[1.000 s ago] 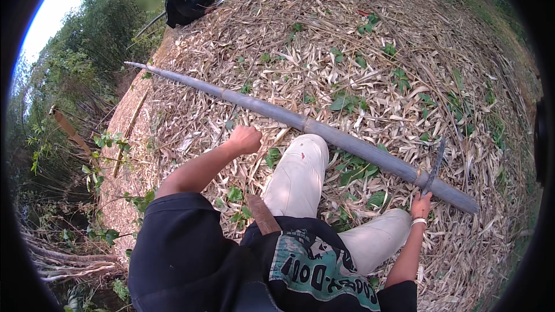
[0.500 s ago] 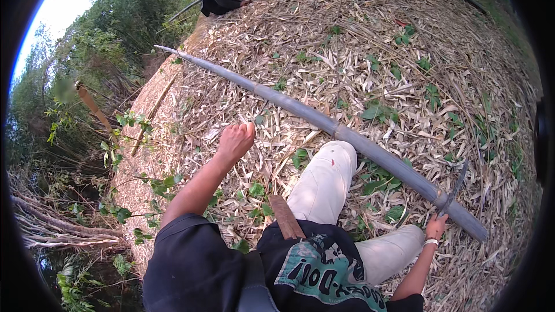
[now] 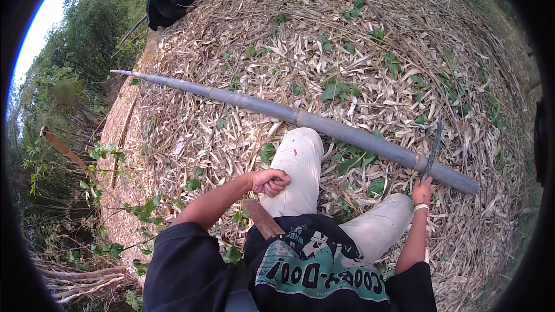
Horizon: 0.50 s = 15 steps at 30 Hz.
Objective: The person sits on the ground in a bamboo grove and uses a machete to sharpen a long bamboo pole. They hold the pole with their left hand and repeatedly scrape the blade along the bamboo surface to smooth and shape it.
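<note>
A long grey bamboo pole (image 3: 358,137) lies slantwise on the ground in front of my knees, its thin tip at the far left and its thick end at the right. My right hand (image 3: 422,190), with a white band at the wrist, grips a machete (image 3: 433,149) by its lower end. The dark blade points away from me and crosses over the pole near its thick end. Curled into a fist, my left hand (image 3: 270,182) hovers by my left thigh, with nothing seen in it. A flat wooden sheath (image 3: 263,219) sticks out at my waist.
Dry bamboo leaves (image 3: 231,133) and scattered green plants cover the slope. At the far left sits another person (image 3: 165,6) in dark clothes beside a long dark pole. Leafy stems (image 3: 144,211) and a pile of bare branches (image 3: 87,280) stand along the left edge.
My left hand has drawn back from over the leaves to beside my left thigh. My right hand keeps its hold on the machete across the pole. The view has shifted.
</note>
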Motion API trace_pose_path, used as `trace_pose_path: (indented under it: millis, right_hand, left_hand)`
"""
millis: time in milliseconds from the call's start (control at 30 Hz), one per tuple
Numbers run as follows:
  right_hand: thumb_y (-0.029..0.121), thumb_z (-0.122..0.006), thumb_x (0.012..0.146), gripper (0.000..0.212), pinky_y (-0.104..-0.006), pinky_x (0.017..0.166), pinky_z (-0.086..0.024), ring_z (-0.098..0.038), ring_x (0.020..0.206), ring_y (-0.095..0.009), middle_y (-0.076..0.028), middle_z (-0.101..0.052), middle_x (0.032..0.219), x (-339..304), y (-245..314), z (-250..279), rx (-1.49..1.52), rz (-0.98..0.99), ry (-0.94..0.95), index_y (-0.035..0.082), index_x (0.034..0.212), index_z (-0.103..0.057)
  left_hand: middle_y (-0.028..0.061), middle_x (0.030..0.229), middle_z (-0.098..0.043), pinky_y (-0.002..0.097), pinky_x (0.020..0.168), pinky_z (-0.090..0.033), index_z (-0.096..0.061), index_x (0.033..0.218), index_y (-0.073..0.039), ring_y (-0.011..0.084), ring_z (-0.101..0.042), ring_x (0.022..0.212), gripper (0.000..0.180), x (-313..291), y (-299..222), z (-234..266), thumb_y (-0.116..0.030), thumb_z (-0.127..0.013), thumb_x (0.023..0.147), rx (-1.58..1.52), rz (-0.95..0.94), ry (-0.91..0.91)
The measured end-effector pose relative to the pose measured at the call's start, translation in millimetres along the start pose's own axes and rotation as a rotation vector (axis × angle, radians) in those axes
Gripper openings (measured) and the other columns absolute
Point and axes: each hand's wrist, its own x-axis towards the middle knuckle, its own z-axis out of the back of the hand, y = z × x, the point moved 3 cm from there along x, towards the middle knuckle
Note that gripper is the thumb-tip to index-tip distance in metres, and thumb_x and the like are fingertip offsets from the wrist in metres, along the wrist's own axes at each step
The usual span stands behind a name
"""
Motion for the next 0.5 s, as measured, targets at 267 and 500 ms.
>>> trace_pose_path:
  millis: [267, 500]
  right_hand:
    - [0.029, -0.061, 0.092, 0.049, -0.0575, 0.093, -0.05, -0.065, 0.102, -0.051, -0.035, -0.067, 0.106, -6, 2, 32, 0.025, -0.126, 0.084, -0.004, 0.124, -0.044]
    - [0.025, -0.062, 0.093, 0.045, -0.0555, 0.095, -0.051, -0.063, 0.106, -0.052, -0.036, -0.066, 0.108, -20, 19, 39, 0.161, -0.132, 0.067, -0.005, 0.122, -0.045]
  left_hand:
    - [0.0177, 0.121, -0.063, 0.0423, 0.101, -0.044, -0.06, 0.127, -0.002, 0.0312, -0.061, 0.114, 0.063, -60, 25, -59, -0.053, -0.065, 0.089, 1.668, -0.603, -0.309]
    - [0.0166, 0.112, -0.067, 0.0448, 0.097, -0.047, -0.06, 0.13, -0.004, 0.0343, -0.062, 0.109, 0.06, -42, 83, -93, -0.041, -0.063, 0.083, 1.803, -0.417, -0.413]
